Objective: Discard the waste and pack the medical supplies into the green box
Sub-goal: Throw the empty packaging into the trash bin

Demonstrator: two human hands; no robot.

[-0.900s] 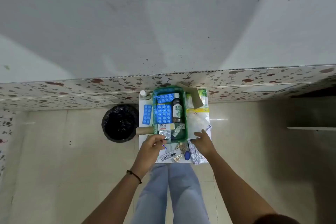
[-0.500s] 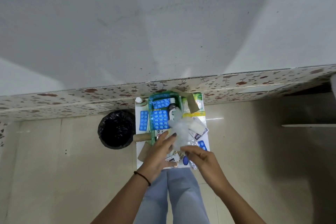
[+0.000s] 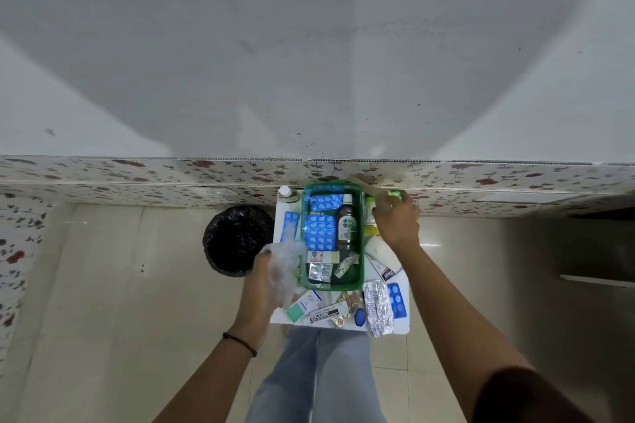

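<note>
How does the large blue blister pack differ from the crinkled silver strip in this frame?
The blue blister pack lies inside the green box, beside the brown bottle; the silver strip lies outside it, on the white table, near right. The blue blister pack is smooth, with neat rows of pale tablets; the silver strip is crinkled foil. Both are tablet packs lying flat.

Everything is seen from a single wide-angle camera worn on the head, aimed forward and steeply down. The small white counter [image 3: 401, 323] is viewed from above, close by, low in the centre. The wall [image 3: 309, 62] fills the upper half and the floor [image 3: 120, 285] flanks both sides.
</note>
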